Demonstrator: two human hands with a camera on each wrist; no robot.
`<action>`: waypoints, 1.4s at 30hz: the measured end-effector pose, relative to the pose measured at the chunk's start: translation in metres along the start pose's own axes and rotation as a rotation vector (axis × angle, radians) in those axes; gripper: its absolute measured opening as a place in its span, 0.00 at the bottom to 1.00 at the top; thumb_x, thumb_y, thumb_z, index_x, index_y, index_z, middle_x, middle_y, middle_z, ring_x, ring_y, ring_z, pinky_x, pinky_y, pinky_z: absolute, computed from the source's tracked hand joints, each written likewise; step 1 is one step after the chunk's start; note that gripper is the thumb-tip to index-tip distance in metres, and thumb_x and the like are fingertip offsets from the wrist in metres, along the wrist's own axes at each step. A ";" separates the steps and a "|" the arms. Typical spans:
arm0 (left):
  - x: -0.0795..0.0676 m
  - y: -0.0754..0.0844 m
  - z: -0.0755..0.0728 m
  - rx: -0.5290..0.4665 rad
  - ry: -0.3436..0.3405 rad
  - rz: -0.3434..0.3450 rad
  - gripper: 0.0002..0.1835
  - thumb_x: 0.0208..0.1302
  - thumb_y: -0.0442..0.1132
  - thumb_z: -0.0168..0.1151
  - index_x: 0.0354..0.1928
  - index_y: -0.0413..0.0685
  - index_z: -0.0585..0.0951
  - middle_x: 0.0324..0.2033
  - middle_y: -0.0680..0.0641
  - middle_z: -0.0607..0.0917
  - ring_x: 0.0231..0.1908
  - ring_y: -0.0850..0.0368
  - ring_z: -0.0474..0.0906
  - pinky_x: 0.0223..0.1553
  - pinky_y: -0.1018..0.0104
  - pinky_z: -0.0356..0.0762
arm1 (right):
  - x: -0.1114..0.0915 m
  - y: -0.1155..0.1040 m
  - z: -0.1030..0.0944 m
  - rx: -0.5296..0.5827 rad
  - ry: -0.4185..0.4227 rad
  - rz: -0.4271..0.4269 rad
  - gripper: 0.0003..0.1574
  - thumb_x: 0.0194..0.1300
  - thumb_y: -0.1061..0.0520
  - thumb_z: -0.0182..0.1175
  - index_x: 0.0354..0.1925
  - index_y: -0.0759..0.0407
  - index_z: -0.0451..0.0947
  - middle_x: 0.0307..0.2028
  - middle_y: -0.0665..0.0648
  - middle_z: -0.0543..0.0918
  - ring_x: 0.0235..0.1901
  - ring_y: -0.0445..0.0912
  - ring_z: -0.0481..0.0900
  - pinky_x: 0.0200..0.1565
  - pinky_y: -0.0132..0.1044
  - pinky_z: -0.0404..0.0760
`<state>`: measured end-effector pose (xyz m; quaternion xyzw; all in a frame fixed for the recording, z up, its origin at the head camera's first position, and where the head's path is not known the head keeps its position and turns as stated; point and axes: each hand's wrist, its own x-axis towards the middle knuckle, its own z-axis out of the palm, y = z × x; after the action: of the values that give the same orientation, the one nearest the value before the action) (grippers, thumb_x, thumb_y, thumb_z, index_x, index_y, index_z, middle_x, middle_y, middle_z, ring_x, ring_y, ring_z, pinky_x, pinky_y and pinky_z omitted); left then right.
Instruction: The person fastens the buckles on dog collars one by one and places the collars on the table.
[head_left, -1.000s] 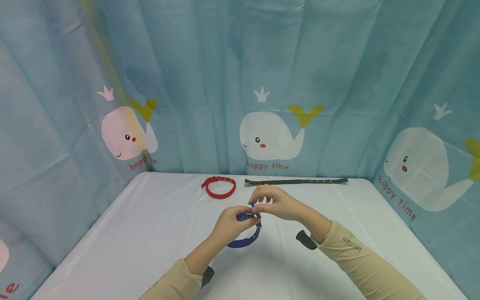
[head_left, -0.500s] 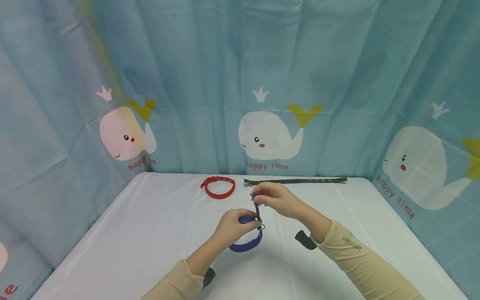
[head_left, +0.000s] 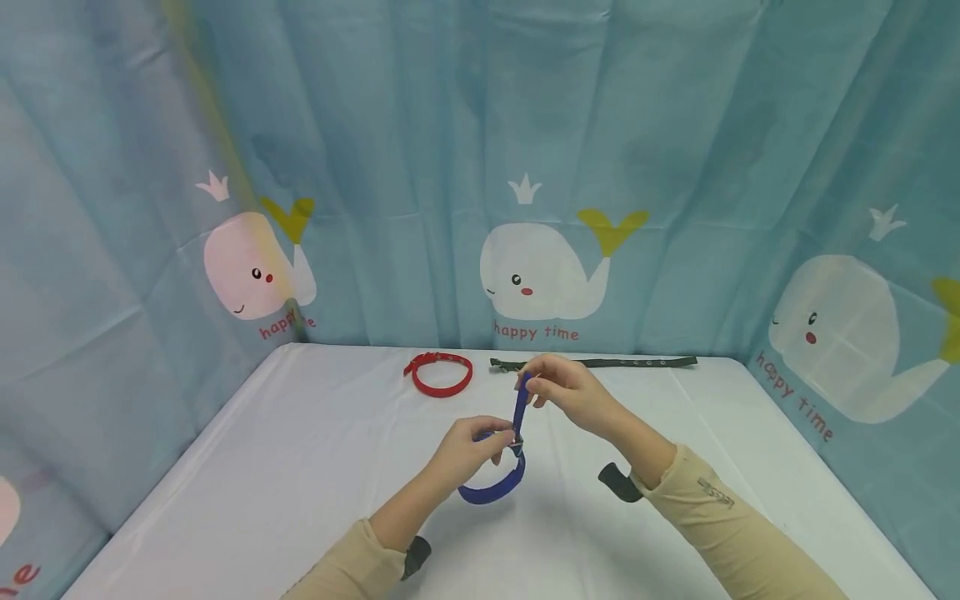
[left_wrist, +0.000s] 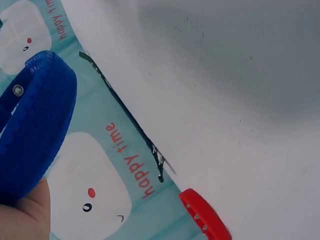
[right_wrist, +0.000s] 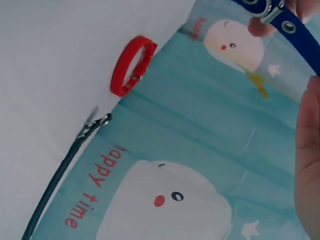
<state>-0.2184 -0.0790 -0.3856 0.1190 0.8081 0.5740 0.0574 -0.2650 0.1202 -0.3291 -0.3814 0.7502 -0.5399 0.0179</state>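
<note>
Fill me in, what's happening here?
A person's left hand pinches a looped blue strap near its metal buckle, while the right hand holds its tail up above the buckle. At the back of the white table, a red strap lies in a loop and a dark strap lies stretched out beside it.

Blue curtain (head_left: 420, 167): red lettering (head_left: 536, 332) reads "happy time" at centre and right of the head frame; a fold breaks it at left. Right sleeve (head_left: 738, 529): dark inverted lettering (head_left: 715, 492), too small to confirm.
</note>
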 end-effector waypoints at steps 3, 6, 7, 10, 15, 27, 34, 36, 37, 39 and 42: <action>-0.001 0.004 -0.002 -0.095 -0.028 -0.073 0.19 0.71 0.48 0.54 0.49 0.39 0.83 0.18 0.52 0.77 0.22 0.58 0.67 0.31 0.65 0.65 | -0.002 0.002 -0.001 0.029 0.009 0.009 0.08 0.71 0.67 0.50 0.45 0.71 0.74 0.42 0.64 0.81 0.38 0.43 0.81 0.42 0.37 0.82; -0.002 0.006 -0.004 -0.164 -0.048 -0.148 0.21 0.70 0.51 0.55 0.46 0.40 0.84 0.16 0.52 0.74 0.19 0.58 0.64 0.30 0.64 0.64 | -0.003 0.001 -0.002 0.051 0.013 0.001 0.09 0.72 0.66 0.50 0.45 0.72 0.73 0.43 0.68 0.80 0.40 0.43 0.82 0.43 0.38 0.82; -0.002 0.006 -0.005 -0.174 -0.054 -0.163 0.21 0.69 0.51 0.56 0.46 0.39 0.84 0.15 0.52 0.74 0.19 0.58 0.64 0.30 0.64 0.65 | -0.003 0.000 -0.002 0.058 0.015 -0.004 0.09 0.72 0.67 0.50 0.46 0.72 0.73 0.43 0.68 0.80 0.40 0.43 0.82 0.43 0.38 0.82; -0.002 0.006 -0.005 -0.209 -0.069 -0.185 0.21 0.68 0.50 0.59 0.46 0.38 0.84 0.13 0.53 0.71 0.18 0.60 0.64 0.30 0.65 0.65 | -0.003 -0.001 -0.002 0.078 0.014 -0.017 0.09 0.71 0.67 0.50 0.46 0.73 0.73 0.43 0.72 0.78 0.40 0.43 0.82 0.42 0.38 0.83; 0.000 0.007 -0.005 -0.192 -0.058 -0.201 0.20 0.65 0.49 0.62 0.46 0.39 0.85 0.11 0.53 0.67 0.15 0.60 0.60 0.27 0.65 0.62 | -0.003 -0.002 -0.002 0.091 0.018 -0.034 0.09 0.71 0.68 0.50 0.45 0.74 0.72 0.42 0.68 0.79 0.40 0.43 0.84 0.42 0.38 0.83; -0.003 0.011 0.004 -0.174 0.083 -0.120 0.15 0.67 0.44 0.62 0.46 0.39 0.80 0.14 0.53 0.70 0.15 0.59 0.62 0.23 0.69 0.62 | -0.006 -0.001 -0.002 0.109 0.103 -0.003 0.10 0.72 0.65 0.52 0.45 0.75 0.72 0.39 0.68 0.81 0.39 0.44 0.84 0.41 0.40 0.83; -0.005 0.010 0.005 -0.194 0.094 -0.058 0.14 0.69 0.42 0.59 0.44 0.36 0.81 0.12 0.53 0.69 0.14 0.59 0.61 0.21 0.70 0.61 | -0.006 0.000 -0.002 0.102 0.113 -0.026 0.10 0.72 0.65 0.52 0.45 0.74 0.72 0.38 0.69 0.81 0.38 0.44 0.83 0.41 0.40 0.83; -0.005 0.010 0.005 -0.190 0.099 -0.061 0.13 0.69 0.42 0.59 0.44 0.37 0.82 0.12 0.53 0.69 0.14 0.60 0.61 0.21 0.71 0.60 | -0.006 0.000 -0.002 0.102 0.118 -0.029 0.10 0.72 0.65 0.52 0.45 0.75 0.72 0.38 0.70 0.81 0.38 0.44 0.84 0.41 0.40 0.83; -0.005 0.010 0.005 -0.184 0.101 -0.063 0.13 0.69 0.42 0.60 0.43 0.37 0.82 0.12 0.53 0.69 0.14 0.60 0.61 0.21 0.71 0.61 | -0.006 0.000 -0.002 0.104 0.119 -0.030 0.10 0.72 0.65 0.52 0.45 0.75 0.72 0.38 0.70 0.81 0.38 0.44 0.84 0.41 0.40 0.83; -0.005 0.011 0.006 -0.178 0.104 -0.073 0.13 0.69 0.42 0.60 0.43 0.38 0.82 0.12 0.53 0.69 0.14 0.60 0.61 0.22 0.70 0.62 | -0.006 0.000 -0.002 0.098 0.127 -0.031 0.10 0.72 0.65 0.52 0.45 0.75 0.72 0.38 0.70 0.81 0.38 0.44 0.84 0.41 0.40 0.83; -0.005 0.011 0.006 -0.172 0.106 -0.083 0.13 0.68 0.44 0.61 0.43 0.39 0.82 0.12 0.53 0.68 0.15 0.59 0.61 0.23 0.69 0.62 | -0.007 0.001 -0.002 0.095 0.139 -0.031 0.11 0.72 0.64 0.52 0.45 0.75 0.72 0.37 0.70 0.82 0.37 0.44 0.84 0.41 0.40 0.83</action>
<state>-0.2106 -0.0715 -0.3773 0.0496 0.7620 0.6439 0.0481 -0.2614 0.1259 -0.3315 -0.3534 0.7171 -0.6002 -0.0244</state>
